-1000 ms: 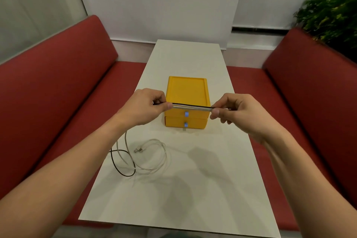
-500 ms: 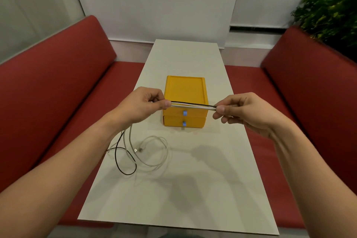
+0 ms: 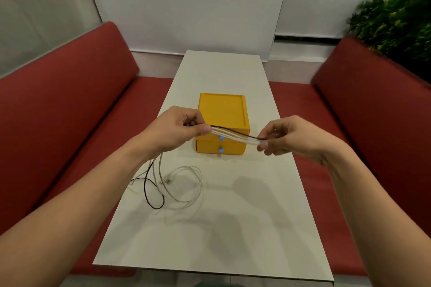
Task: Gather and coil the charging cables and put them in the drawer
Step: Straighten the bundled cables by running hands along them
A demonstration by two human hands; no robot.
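Note:
A bundle of charging cables [image 3: 233,134], white ones and a black one, is stretched between my two hands above the table. My left hand [image 3: 177,131] pinches one end and my right hand [image 3: 283,138] pinches the other. The loose lengths [image 3: 184,184] hang from my left hand and lie looped on the white table [image 3: 233,228]; the black loop [image 3: 151,193] is at the left. Just behind the hands stands a yellow drawer box [image 3: 222,109] with two drawers and blue knobs [image 3: 221,149], both drawers shut.
Red benches run along both sides of the table, one at left [image 3: 65,105] and one at right [image 3: 373,109]. A green plant [image 3: 401,16] stands at the far right. White wall panels close the back.
The held cable strands have spread slightly apart and now slope down toward my right hand. The loose loops on the table have shifted a little.

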